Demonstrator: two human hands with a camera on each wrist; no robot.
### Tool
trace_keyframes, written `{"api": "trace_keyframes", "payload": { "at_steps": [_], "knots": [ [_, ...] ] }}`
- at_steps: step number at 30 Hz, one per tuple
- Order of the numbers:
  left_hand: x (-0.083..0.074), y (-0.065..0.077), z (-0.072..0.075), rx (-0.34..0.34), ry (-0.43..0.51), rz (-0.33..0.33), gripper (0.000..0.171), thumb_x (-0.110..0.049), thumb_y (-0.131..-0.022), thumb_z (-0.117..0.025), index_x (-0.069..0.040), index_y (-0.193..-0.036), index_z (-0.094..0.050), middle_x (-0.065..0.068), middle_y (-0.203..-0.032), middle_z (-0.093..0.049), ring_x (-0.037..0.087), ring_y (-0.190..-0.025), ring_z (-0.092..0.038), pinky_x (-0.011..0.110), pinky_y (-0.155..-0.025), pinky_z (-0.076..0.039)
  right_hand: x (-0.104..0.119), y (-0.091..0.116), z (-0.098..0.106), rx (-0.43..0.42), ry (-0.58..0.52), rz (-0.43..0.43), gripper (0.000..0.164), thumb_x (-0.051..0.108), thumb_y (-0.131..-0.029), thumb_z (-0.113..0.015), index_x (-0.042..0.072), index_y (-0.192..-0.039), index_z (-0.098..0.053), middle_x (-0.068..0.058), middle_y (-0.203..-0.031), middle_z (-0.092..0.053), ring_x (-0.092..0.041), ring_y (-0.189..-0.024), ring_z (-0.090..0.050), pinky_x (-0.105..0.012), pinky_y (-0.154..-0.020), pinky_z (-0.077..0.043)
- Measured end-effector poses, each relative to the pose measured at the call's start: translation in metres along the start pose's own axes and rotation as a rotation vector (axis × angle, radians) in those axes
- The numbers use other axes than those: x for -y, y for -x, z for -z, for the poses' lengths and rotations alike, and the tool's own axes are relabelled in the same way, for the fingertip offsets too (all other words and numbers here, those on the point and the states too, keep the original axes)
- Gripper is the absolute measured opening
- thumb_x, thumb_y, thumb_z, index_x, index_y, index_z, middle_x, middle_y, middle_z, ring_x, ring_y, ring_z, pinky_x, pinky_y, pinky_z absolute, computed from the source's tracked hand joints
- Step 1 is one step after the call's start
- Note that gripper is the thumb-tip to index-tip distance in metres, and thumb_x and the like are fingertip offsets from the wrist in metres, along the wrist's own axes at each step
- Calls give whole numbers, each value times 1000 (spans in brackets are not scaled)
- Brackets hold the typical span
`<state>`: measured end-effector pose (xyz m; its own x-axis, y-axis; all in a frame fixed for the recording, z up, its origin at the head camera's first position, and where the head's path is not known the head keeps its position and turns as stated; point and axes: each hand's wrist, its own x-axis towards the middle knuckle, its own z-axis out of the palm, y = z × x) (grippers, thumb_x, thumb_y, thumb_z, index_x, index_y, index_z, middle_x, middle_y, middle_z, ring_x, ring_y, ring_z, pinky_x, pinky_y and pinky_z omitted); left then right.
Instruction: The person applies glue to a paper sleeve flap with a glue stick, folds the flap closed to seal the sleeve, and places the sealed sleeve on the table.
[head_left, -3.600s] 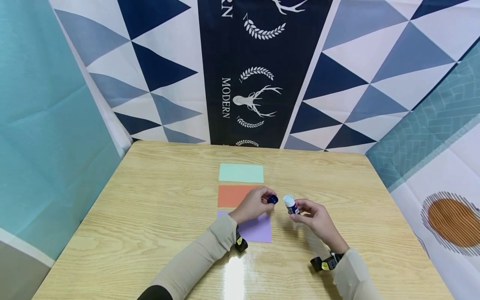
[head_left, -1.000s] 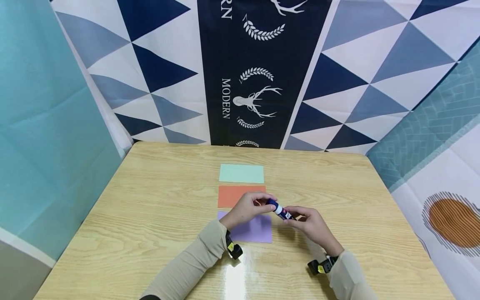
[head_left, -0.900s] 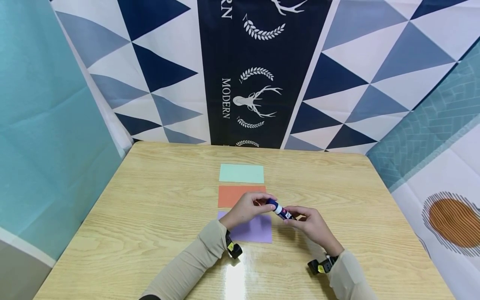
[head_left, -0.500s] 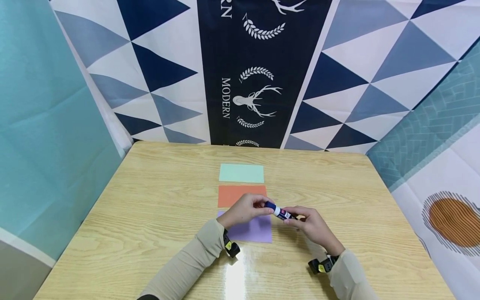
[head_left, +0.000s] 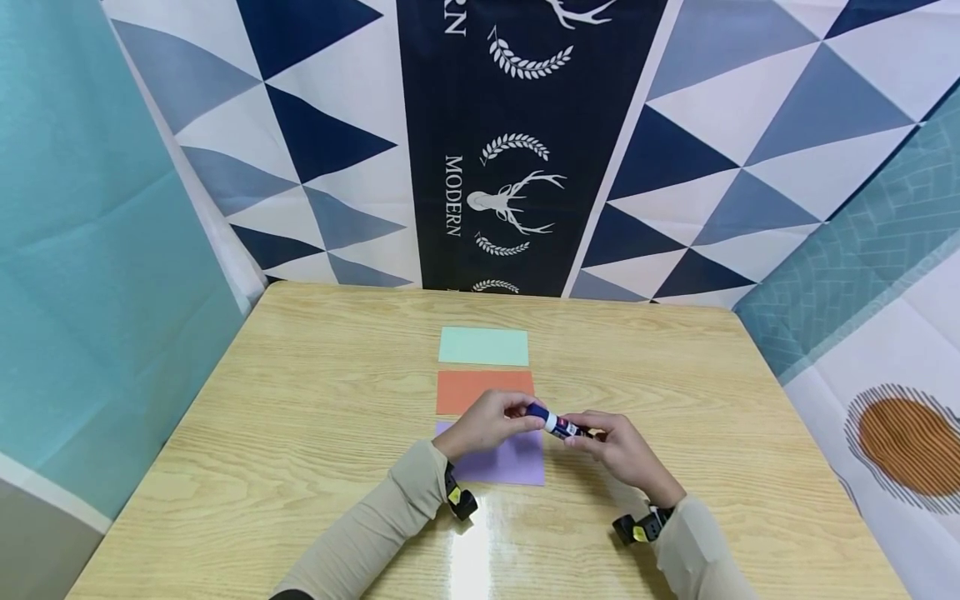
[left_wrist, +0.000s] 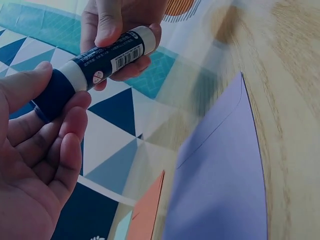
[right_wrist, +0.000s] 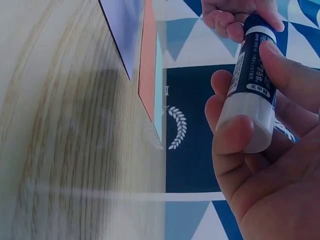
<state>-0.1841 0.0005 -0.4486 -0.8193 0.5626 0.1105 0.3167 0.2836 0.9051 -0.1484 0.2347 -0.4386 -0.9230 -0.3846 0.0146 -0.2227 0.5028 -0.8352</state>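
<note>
A glue stick (head_left: 564, 426) with a dark printed barrel is held slanted above the table between both hands. My left hand (head_left: 486, 423) pinches its dark blue cap (left_wrist: 55, 95) between thumb and fingers. The cap sits on the upper end, against a white collar. My right hand (head_left: 624, 450) grips the barrel, thumb along the label, with a finger at the white base (right_wrist: 247, 117). Beneath the left hand lies a purple envelope (head_left: 517, 467), its flap line visible in the left wrist view.
Beyond the purple envelope, an orange envelope (head_left: 472, 390) and a mint green one (head_left: 483, 346) lie in a column on the wooden table (head_left: 330, 375). A patterned cloth (head_left: 337, 125) hangs behind the far edge, with teal cloth (head_left: 97, 250) on the left.
At first the cap was in the left hand, apart from the glue stick; now it is on it. Over the last second both hands shift slightly left and the stick tilts flatter.
</note>
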Motion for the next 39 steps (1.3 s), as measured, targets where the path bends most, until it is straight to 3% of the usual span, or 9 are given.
{"api": "trace_keyframes", "payload": {
  "at_steps": [5, 13, 22, 26, 32, 39],
  "knots": [
    [1, 2, -2, -13, 8, 14, 25, -21, -92, -68, -6, -112, -71, 4, -84, -66, 5, -75, -53, 17, -69, -46, 0, -1, -2, -30, 61, 53, 32, 16, -85, -73, 0, -113, -71, -18, -109, -72, -3, -69, -51, -20, -57, -45],
    [3, 3, -3, -17, -17, -8, 25, -21, -92, -68, -6, -111, -71, 3, -82, -65, 5, -73, -52, 17, -68, -44, 0, -2, -3, -25, 117, 72, 32, 15, -86, -71, -1, -113, -70, -18, -107, -73, -1, -64, -48, -20, -55, -43],
    [6, 4, 5, 13, -48, -17, 22, -23, -92, -68, -8, -108, -71, 1, -81, -64, 4, -70, -48, 16, -64, -41, 1, -6, -7, 17, 81, 97, 33, 17, -88, -71, -1, -115, -69, -21, -111, -71, 0, -60, -46, -20, -52, -44],
    [6, 6, 5, 23, -38, -17, 23, -24, -91, -70, -8, -107, -71, 3, -84, -65, 6, -68, -46, 17, -62, -39, -1, -7, -7, 31, 59, 56, 33, 19, -87, -72, 2, -116, -70, -19, -112, -71, -1, -55, -42, -20, -49, -40],
    [8, 7, 4, 4, 13, 22, 26, -24, -90, -70, -7, -110, -70, 5, -87, -66, 7, -71, -50, 18, -64, -43, 0, -6, -5, 69, 42, 11, 34, 22, -88, -71, 4, -116, -69, -16, -112, -71, -7, -66, -51, -21, -55, -46],
    [9, 6, 5, 32, -21, 8, 22, -22, -88, -73, -9, -106, -71, 1, -87, -67, 4, -70, -50, 17, -64, -42, -2, -4, -4, 64, 86, 88, 31, 21, -89, -69, 5, -117, -70, -10, -104, -72, -3, -71, -51, -21, -59, -45]
  ]
}}
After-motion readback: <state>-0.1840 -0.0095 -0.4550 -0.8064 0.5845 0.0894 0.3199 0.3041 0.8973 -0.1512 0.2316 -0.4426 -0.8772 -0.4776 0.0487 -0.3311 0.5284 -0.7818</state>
